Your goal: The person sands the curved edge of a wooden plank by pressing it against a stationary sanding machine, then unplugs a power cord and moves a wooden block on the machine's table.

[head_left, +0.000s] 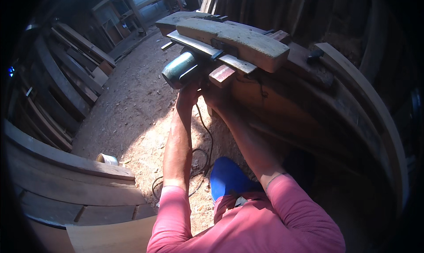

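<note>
A corded power tool (180,70) with a rounded, shiny green body sits against the left edge of the workbench, beneath a long metal-faced strip. My left hand (189,94) is closed at the underside of the green body. Close beside it, my right hand (213,94) reaches into the shadow under the strip, its fingers hidden. From below my hands a dark cord (211,136) drops to the ground and loops there. Above the tool, a thick pale wooden block (234,39) rests on the bench, and a short reddish wood piece (222,74) sticks out below the strip.
A long curved board (369,92) runs along the bench's right side. Many planks (66,72) lean at the left, and stacked boards (66,167) lie at lower left. A small pale tub (107,159) stands beside them. Wood chips cover the ground (128,98).
</note>
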